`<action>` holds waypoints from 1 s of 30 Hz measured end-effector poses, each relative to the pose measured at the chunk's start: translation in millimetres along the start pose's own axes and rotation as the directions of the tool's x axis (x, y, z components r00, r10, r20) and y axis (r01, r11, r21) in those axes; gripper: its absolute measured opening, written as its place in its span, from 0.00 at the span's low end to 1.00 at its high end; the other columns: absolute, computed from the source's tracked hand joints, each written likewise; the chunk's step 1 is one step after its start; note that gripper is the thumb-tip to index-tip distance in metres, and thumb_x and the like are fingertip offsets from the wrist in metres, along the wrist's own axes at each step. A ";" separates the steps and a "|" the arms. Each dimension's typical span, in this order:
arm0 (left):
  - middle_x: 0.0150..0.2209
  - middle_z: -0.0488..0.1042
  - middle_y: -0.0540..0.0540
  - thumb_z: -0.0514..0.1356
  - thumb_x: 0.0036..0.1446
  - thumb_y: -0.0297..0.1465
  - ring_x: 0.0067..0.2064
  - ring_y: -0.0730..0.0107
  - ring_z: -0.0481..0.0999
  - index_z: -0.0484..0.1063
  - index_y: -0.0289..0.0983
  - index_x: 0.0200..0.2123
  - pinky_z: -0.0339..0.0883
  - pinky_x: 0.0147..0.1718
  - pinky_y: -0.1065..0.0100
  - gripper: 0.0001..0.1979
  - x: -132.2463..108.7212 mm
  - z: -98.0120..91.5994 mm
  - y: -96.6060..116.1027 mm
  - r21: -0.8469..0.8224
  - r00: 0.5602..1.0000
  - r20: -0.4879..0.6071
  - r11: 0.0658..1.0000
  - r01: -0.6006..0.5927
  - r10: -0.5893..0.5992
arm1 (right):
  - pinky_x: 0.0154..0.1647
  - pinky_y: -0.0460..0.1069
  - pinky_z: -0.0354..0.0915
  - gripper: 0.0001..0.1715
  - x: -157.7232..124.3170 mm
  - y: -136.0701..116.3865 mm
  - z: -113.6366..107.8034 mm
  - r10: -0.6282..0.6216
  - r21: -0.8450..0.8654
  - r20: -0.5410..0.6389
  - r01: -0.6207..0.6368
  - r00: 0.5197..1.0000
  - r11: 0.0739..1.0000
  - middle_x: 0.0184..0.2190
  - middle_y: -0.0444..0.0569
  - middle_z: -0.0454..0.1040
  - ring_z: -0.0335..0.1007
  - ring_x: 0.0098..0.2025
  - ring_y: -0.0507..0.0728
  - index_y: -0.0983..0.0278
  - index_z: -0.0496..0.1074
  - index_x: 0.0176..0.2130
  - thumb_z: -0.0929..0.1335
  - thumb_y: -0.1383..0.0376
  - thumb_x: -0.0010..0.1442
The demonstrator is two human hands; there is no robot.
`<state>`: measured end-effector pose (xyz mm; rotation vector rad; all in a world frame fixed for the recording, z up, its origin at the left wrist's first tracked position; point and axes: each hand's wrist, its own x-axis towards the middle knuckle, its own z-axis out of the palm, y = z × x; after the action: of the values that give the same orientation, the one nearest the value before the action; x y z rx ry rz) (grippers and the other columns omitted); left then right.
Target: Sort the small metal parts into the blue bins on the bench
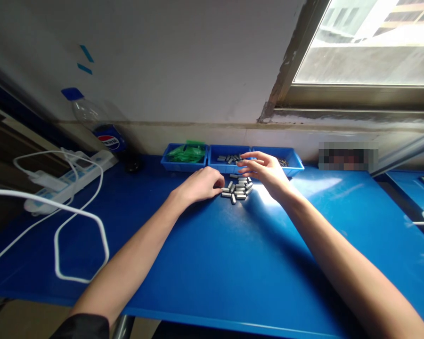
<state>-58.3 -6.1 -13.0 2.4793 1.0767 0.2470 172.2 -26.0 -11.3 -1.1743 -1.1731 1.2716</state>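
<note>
Several short grey metal pieces lie in a loose pile on the blue table. At the pile's left edge is my left hand, its fingers curled in and the thumb tip close to the nearest pieces. What sits between those fingertips, if anything, is hidden. My right hand hovers over the pile's back right side, in front of the bins, with its fingers apart and nothing visible in them. More such pieces rest in the middle blue bin, which the right hand partly covers.
The left blue bin holds green plastic bags; the right blue bin holds small thin parts. A cola bottle, a power strip and a looping white cable are on the left. Behind stands a wall with a window.
</note>
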 end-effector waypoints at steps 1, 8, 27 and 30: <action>0.35 0.84 0.44 0.65 0.56 0.27 0.35 0.63 0.82 0.84 0.38 0.34 0.67 0.33 0.69 0.06 -0.6 -1.2 1.7 0.022 1.000 -0.007 1.000 0.017 -0.017 | 0.38 0.48 0.77 0.19 -0.1 0.2 -0.2 0.009 -0.003 0.008 -0.009 1.000 1.000 0.38 0.52 0.84 0.81 0.35 0.55 0.64 0.79 0.44 0.78 0.58 0.55; 0.31 0.83 0.45 0.64 0.52 0.26 0.31 0.66 0.81 0.84 0.37 0.32 0.67 0.30 0.71 0.07 -3.3 -10.8 -4.4 -0.058 0.993 -0.062 0.994 0.096 -0.099 | 0.36 0.47 0.75 0.15 -1.8 -2.0 1.2 0.055 -0.050 0.045 -0.052 0.997 0.997 0.36 0.52 0.84 0.79 0.34 0.54 0.64 0.79 0.41 0.77 0.60 0.55; 0.33 0.83 0.45 0.67 0.54 0.30 0.33 0.67 0.81 0.83 0.35 0.41 0.72 0.34 0.71 0.10 0.9 -4.9 -5.5 -0.284 0.984 -0.179 0.958 -0.034 -0.018 | 0.35 0.46 0.73 0.12 -1.4 -0.7 -2.2 0.116 -0.116 0.134 -0.101 0.984 0.988 0.35 0.52 0.84 0.78 0.32 0.53 0.64 0.80 0.40 0.77 0.61 0.56; 0.39 0.84 0.43 0.69 0.54 0.32 0.37 0.66 0.82 0.83 0.35 0.43 0.75 0.39 0.69 0.13 2.7 -4.6 0.1 -0.345 0.934 -0.356 0.932 -0.116 -0.015 | 0.33 0.45 0.72 0.14 -2.0 -0.7 -3.1 0.158 -0.159 0.195 -0.128 0.968 0.979 0.33 0.50 0.83 0.78 0.31 0.53 0.64 0.80 0.41 0.78 0.61 0.55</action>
<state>-57.8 -2.8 -8.9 2.1747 0.9919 0.8581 175.4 -27.9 -10.7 -1.2755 -1.3719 1.4661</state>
